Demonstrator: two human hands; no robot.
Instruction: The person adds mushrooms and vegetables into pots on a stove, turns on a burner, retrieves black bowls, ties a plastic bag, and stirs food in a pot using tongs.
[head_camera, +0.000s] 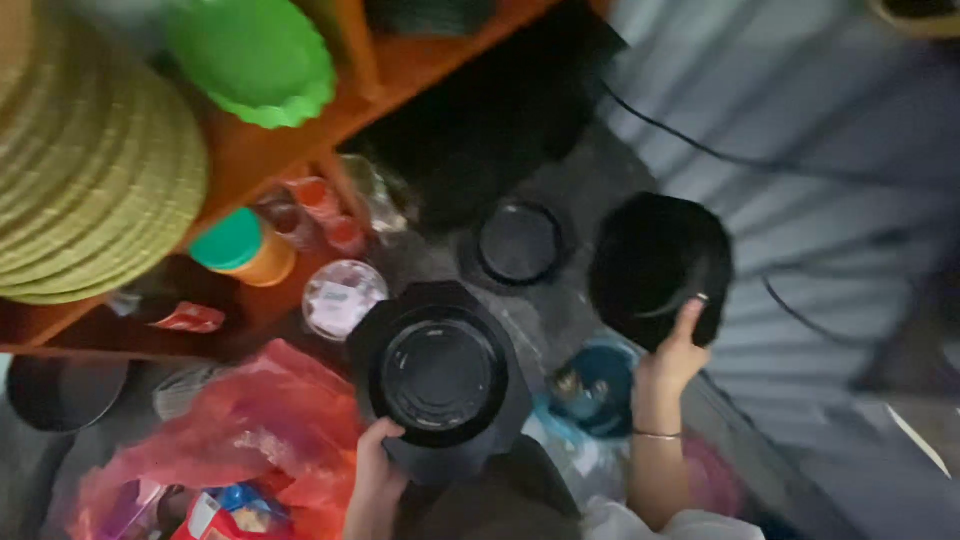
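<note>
— What did the left hand (375, 475) hold?
— It gripped the black scalloped round pan (438, 375) by its lower rim, tilted open-side up.
— And the right hand (675, 355)?
— It clasped a black round lid (655, 260), lifted clear above the dark floor (580, 190).

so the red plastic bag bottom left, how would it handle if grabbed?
The red plastic bag looks thin and crumpled, so it is probably floppy and would sag, not hold shape. Its glossy film may be slippery to pinch. Packets show at its mouth, so contents could shift or spill if lifted by one edge. It lies beside the left hand, which holds a black pan.
</note>
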